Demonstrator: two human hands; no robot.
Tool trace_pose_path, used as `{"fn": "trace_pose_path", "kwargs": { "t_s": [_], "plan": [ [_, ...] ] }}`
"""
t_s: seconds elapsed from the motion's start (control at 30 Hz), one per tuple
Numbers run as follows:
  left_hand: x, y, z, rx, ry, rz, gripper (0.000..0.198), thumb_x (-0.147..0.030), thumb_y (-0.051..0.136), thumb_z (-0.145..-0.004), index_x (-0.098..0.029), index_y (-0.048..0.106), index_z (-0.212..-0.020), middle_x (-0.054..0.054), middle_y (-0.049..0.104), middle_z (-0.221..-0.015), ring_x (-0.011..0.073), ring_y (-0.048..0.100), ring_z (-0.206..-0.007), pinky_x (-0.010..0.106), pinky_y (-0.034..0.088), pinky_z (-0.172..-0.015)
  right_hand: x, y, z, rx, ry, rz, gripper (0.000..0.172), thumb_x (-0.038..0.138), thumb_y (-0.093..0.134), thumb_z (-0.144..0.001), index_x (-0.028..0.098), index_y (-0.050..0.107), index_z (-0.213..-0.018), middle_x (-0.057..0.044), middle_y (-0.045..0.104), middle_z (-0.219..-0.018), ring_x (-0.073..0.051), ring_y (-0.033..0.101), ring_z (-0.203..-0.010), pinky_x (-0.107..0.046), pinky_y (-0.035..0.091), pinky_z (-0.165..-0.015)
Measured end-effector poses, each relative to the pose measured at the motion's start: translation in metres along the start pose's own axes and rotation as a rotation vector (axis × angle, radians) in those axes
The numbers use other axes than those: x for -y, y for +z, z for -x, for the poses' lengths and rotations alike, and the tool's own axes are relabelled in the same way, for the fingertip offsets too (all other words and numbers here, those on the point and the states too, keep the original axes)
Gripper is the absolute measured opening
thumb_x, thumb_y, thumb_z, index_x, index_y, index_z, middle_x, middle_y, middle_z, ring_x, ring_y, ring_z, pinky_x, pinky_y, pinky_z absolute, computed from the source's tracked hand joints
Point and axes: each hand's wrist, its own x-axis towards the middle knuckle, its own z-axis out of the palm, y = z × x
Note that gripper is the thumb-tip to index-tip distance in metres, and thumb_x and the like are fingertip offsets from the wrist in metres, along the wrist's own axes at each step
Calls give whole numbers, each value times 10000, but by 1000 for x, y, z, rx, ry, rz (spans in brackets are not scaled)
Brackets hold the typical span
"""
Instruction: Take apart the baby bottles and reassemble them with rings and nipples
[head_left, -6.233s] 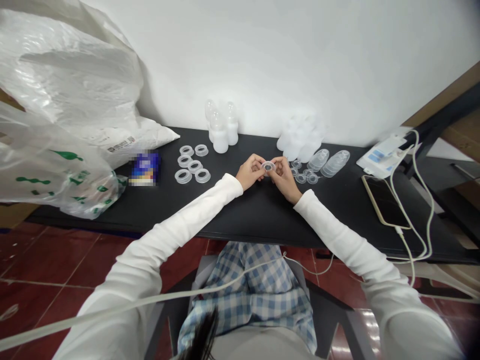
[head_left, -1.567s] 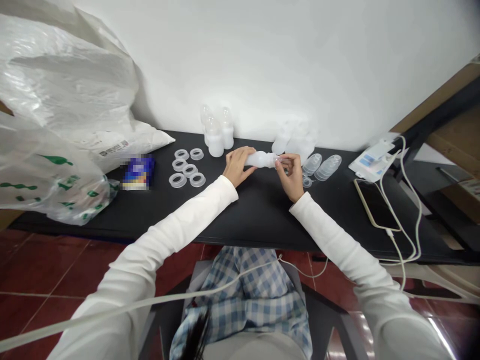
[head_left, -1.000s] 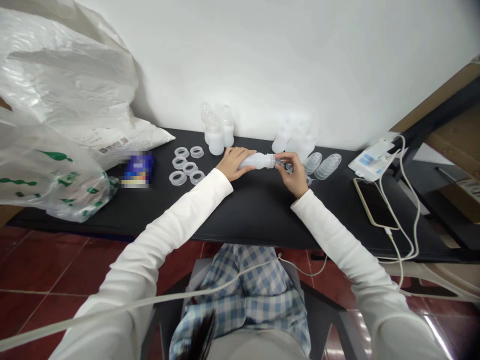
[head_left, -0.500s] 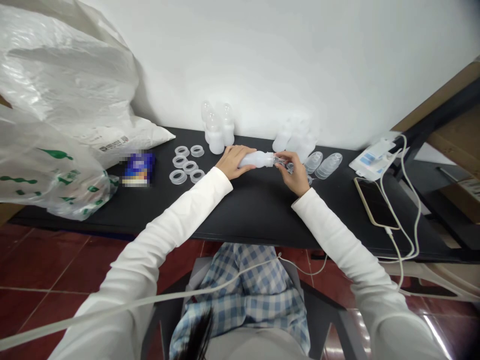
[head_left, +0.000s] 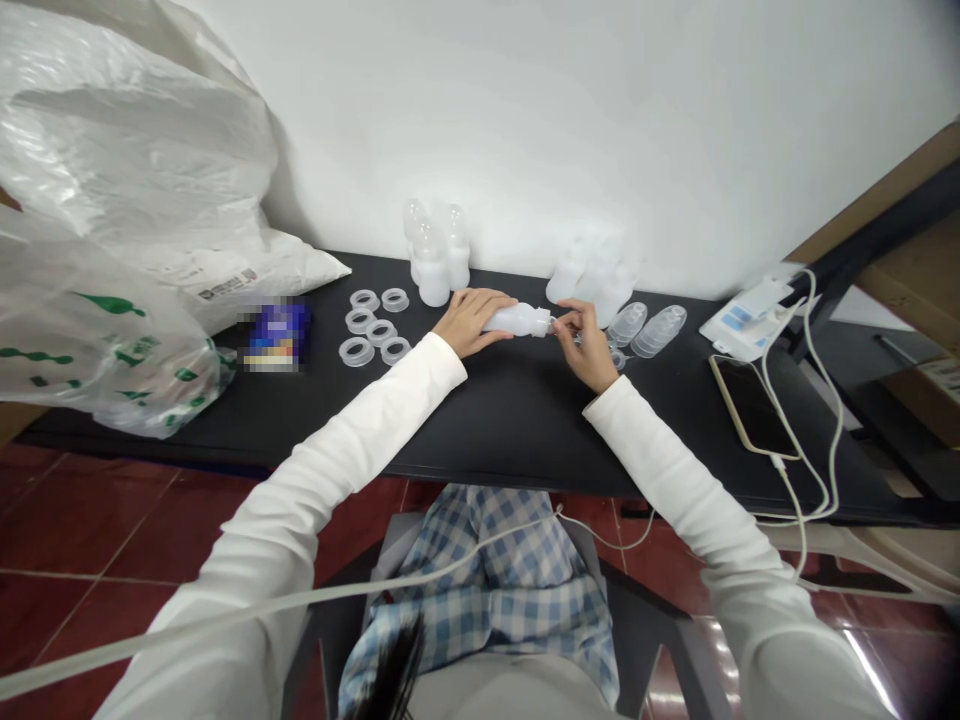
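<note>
Showing a seated person's 2 bare hands over a black tabletop (head_left: 525, 430), seen from a head-worn camera looking forward and down. The left hand (head_left: 469, 322) curls over the body of a frosted plastic baby bottle (head_left: 517, 320), which lies on its side between the hands, neck pointing right. The right hand (head_left: 589, 345) pinches at the neck end with its thumb and fingertips (head_left: 562, 318); the small clear part there is too small to identify. Both hands are thus closed on the 1 bottle, with only a short gap between them. Behind the left hand stand 3 upright baby bottles (head_left: 431, 265), and 6 clear silicone rings (head_left: 371, 325) lie in a loose cluster to their left. Behind the right hand stands a frosted bottle group (head_left: 592, 270), its exact count unclear, with 2 stacks of clear nipple-shaped covers (head_left: 645, 328) to its right and a small clear disc (head_left: 616, 360) just beside the right hand. Further right lie a smartphone (head_left: 750, 392) and a white cable (head_left: 814, 400). On the left are a white plastic sack (head_left: 127, 150), a green-printed plastic bag (head_left: 90, 360) and a blurred blue packet (head_left: 276, 335). A checked cloth (head_left: 480, 590) covers the lap above a red tile floor (head_left: 90, 530).
</note>
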Motion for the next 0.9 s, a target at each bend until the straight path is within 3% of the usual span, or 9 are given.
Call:
{"fn": "trace_pose_path", "kwargs": {
  "t_s": [0.13, 0.2, 0.43, 0.6, 0.7, 0.9],
  "plan": [
    [-1, -1, 0, -5, -17, -15, 552, -549, 554, -946, -191, 578, -1367, 167, 646, -1331, 323, 573, -1233, 457, 361, -1042, -1, -3, -1, 52, -53, 165, 526, 536, 645, -901, 223, 508, -1300, -77, 679, -1043, -229, 642, -866, -421, 532, -852],
    [-1, -2, 0, 4, -18, -20, 558, -547, 552, -947, -179, 576, -1366, 172, 643, -1330, 324, 572, -1233, 454, 359, -1039, -1, -3, -1, 62, -68, 252, 496, 495, 659, -899, 216, 541, -1292, -91, 681, -1058, -244, 637, -861, -443, 521, -862],
    [-3, -2, 0, -12, -29, -20, 536, -526, 557, -951, -185, 576, -1363, 170, 642, -1330, 318, 571, -1232, 449, 360, -1033, 2, -5, -1, 31, -108, 370, 455, 510, 571, -963, 206, 580, -1302, -86, 692, -950, -245, 618, -816, -417, 476, -818],
    [-2, -2, 0, -14, -8, -29, 487, -490, 559, -956, -200, 590, -1347, 167, 645, -1333, 319, 573, -1236, 458, 357, -1040, 4, -4, -1, 32, -106, 467, 404, 574, 486, -981, 214, 654, -1056, -81, 658, -888, -247, 579, -834, -389, 421, -781],
    [-2, -1, 0, 4, 12, -41, 450, -478, 531, -970, -212, 605, -1325, 164, 648, -1328, 320, 572, -1236, 465, 353, -1046, 3, -3, -1, 58, -113, 504, 457, 582, 377, -1015, 224, 642, -911, -75, 632, -858, -241, 555, -834, -382, 395, -774],
    [0, 0, 0, 27, 22, -54, 452, -474, 517, -973, -211, 602, -1330, 166, 641, -1322, 324, 558, -1240, 466, 351, -1044, 3, -2, 0, 104, -90, 522, 508, 540, 282, -1047, 223, 656, -915, -85, 618, -877, -254, 551, -866, -398, 386, -794]
  ]
}}
